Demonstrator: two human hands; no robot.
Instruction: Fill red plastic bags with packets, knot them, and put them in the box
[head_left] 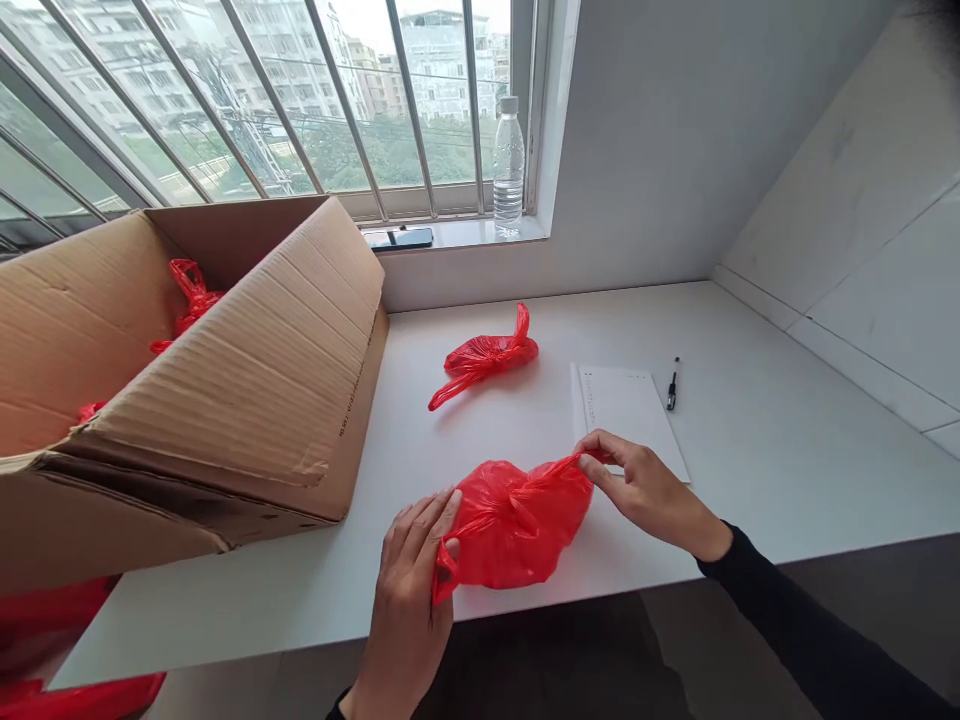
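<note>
A full red plastic bag (517,540) rests at the front edge of the white table, its top gathered in a knot. My left hand (416,560) is closed around the bag's left handle, a loop of which shows by the thumb. Between the thumb and fingers of my right hand (637,485) the right handle is pinched and drawn outward. What the bag contains cannot be made out. Farther back lies a smaller tied red plastic bag (491,355), untouched by either hand.
On the left stands an open cardboard box (255,370) with red bags (196,300) inside. Behind my right hand lie a paper pad (630,410) and a pen (672,385). The windowsill holds a water bottle (508,170) and a phone (401,238). More red plastic (82,690) hangs low at left.
</note>
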